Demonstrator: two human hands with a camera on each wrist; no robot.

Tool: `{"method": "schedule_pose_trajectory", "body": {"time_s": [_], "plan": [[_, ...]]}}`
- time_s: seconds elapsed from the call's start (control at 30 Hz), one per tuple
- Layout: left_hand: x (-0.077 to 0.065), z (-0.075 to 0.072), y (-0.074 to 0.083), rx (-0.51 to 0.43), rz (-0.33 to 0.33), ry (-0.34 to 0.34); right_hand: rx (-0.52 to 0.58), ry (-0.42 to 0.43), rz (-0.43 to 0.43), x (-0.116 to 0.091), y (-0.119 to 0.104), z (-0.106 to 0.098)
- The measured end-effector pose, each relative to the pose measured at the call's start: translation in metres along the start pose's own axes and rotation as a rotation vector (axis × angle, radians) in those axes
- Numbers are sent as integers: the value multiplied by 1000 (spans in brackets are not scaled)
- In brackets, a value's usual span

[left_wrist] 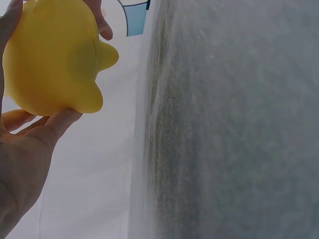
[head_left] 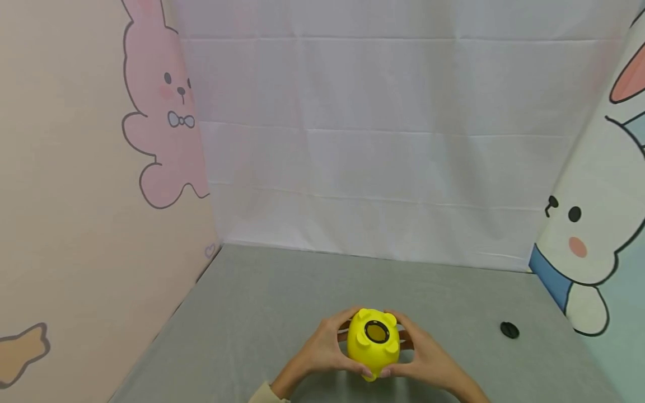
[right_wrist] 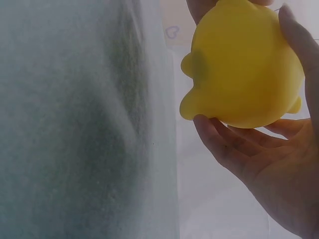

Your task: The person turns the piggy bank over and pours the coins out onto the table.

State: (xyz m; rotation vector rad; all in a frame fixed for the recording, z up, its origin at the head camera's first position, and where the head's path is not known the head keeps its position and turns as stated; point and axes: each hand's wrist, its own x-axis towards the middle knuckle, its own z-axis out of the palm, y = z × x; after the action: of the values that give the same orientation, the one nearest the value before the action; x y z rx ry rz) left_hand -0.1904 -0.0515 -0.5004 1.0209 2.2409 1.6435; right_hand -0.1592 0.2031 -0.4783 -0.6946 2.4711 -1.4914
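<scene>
A round yellow piggy bank (head_left: pixel 365 355) is held up over the grey table in the head view, its underside with several stubby feet turned to the camera. A black-ringed round hole (head_left: pixel 377 332) shows between the feet. My left hand (head_left: pixel 322 348) grips its left side, thumb at the near end, fingers at the far end. On the opposite side my right hand (head_left: pixel 428 358) grips it the same way. Both wrist views show the smooth yellow body (left_wrist: pixel 50 59) between the hands, clear of the table. A black oval plug (head_left: pixel 509 330) lies to the right.
The grey tabletop (head_left: pixel 282 291) runs back to a creased white cloth (head_left: pixel 373 157). On the left stands a beige wall panel (head_left: pixel 75 196) with a pink rabbit drawing. Another panel with a white rabbit drawing (head_left: pixel 599 235) borders the table on the right.
</scene>
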Motion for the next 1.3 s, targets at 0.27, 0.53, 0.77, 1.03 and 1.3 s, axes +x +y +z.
{"method": "schedule_pose_trajectory", "body": {"time_s": [0.27, 0.53, 0.77, 1.03, 1.3], "plan": [[-1, 2, 1, 2, 8, 4, 14, -18, 56, 0, -6, 0], [-2, 2, 3, 64, 34, -2, 46, -23, 31, 0, -3, 3], [-3, 2, 4, 53, 1, -17, 76, 4, 10, -1, -2, 3], [-1, 3, 4, -4, -53, 4, 7, 42, -26, -2, 1, -1], [2, 6, 3, -219, -162, -1, -83, 151, -92, 1, 3, -3]]}}
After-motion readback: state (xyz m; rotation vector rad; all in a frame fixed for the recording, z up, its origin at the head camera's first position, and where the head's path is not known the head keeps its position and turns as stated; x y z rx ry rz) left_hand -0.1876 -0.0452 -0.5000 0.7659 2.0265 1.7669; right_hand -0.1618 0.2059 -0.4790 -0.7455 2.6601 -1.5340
